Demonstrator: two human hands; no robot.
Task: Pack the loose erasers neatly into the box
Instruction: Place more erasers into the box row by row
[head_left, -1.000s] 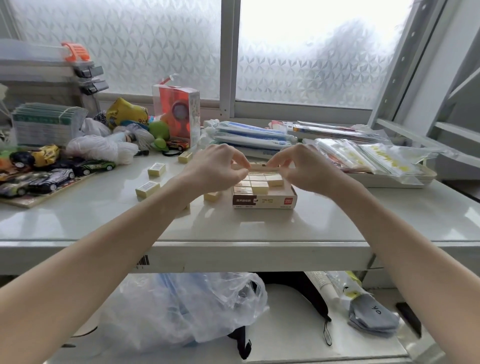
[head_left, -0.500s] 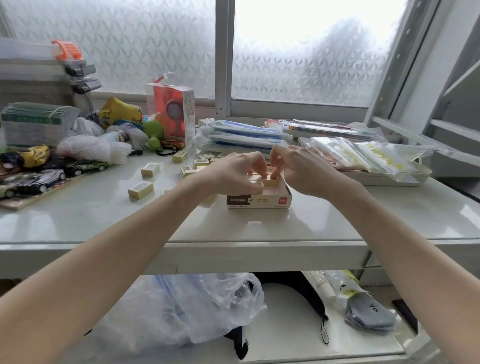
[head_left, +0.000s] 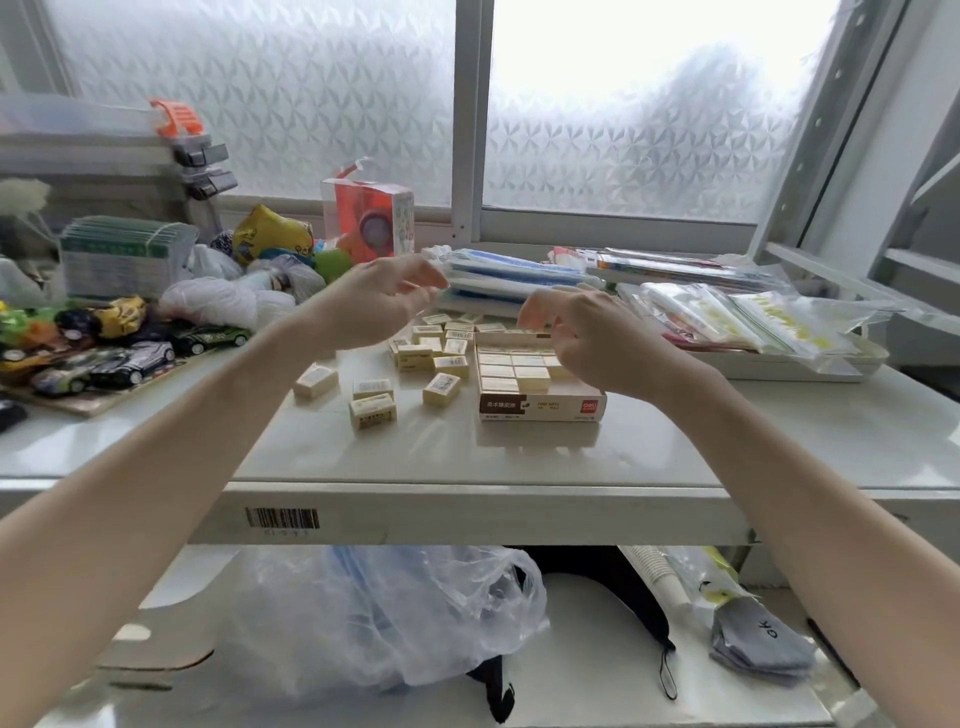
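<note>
Head view, box (head_left: 540, 405) under right grip (head_left: 587, 338), left grip (head_left: 379, 306) raised, both loose, empty.

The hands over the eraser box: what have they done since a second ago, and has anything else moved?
Both hands have lifted off the box. The left hand rose and drew away to the left, now above the loose erasers, fingers relaxed and holding nothing. The right hand hangs loosely curled over the box's right side. The box, the packed erasers and the toy cars stayed put.
</note>
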